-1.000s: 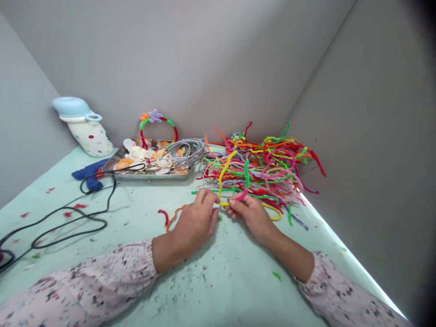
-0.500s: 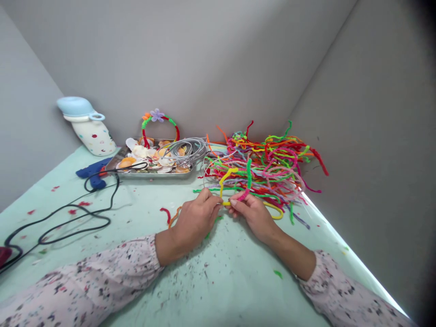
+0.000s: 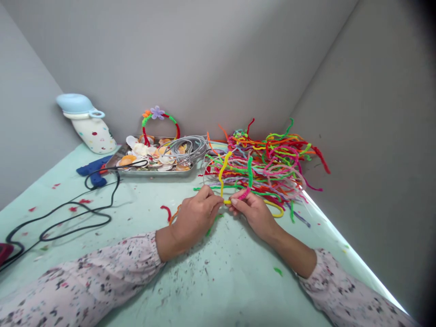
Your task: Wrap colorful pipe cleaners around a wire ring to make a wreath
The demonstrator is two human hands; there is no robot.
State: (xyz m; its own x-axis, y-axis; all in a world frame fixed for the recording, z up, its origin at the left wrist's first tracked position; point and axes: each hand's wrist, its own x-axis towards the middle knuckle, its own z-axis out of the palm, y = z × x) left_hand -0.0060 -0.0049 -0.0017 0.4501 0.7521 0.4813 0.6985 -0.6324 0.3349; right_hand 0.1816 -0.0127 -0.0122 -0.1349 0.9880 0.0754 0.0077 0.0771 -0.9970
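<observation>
My left hand (image 3: 197, 213) pinches the yellow pipe cleaner (image 3: 223, 175), whose free end stands upright above the fingers. Close beside it, my right hand (image 3: 254, 213) is closed on a wrapped piece, with a pink and green pipe cleaner section (image 3: 250, 175) rising from its fingers. A short yellow stretch bridges the gap between both sets of fingertips. Just behind my hands lies a heap of colourful pipe cleaners (image 3: 272, 168). Short red (image 3: 166, 212) and orange pieces lie by my left hand, and the fingers hide part of the join.
A metal tray (image 3: 156, 173) of shells carries a coil of grey wire (image 3: 190, 147) and a decorated pipe-cleaner hoop (image 3: 144, 122). To its left are a blue glue gun (image 3: 93, 169), its looping black cable (image 3: 71, 209) and a bottle (image 3: 93, 134). Walls rise behind and at right.
The yellow pipe cleaner's free end, bent over to the right before, now stands straighter and higher. Both hands stay in nearly the same place.
</observation>
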